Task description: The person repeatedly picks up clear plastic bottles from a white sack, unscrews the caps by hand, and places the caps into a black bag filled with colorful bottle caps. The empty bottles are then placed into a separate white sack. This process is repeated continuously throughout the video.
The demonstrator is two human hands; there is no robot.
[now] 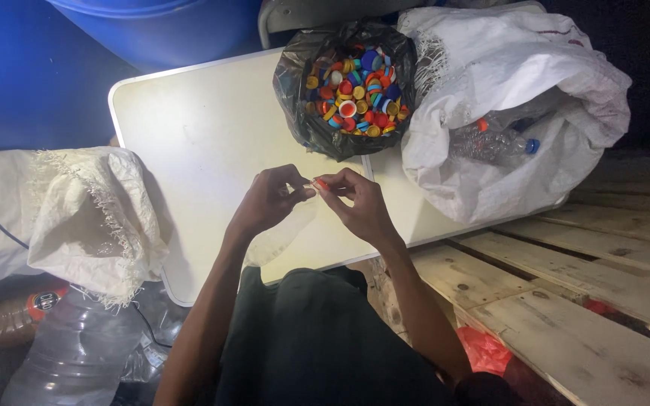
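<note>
A frayed white sack (95, 214) slumps left of the table (197, 128), a black bag of caps (351, 86) and a bottle sack (513, 105) sit behind, while left hand (268, 199) and right hand (355, 203) meet above it, fingertips pinching an orange cap (320, 183).

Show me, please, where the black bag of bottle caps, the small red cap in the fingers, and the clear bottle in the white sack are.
black bag of bottle caps (302, 120): head view, left plastic wall.
small red cap (321, 183): head view, its visible edge.
clear bottle (490, 141): head view, mid body.
</note>
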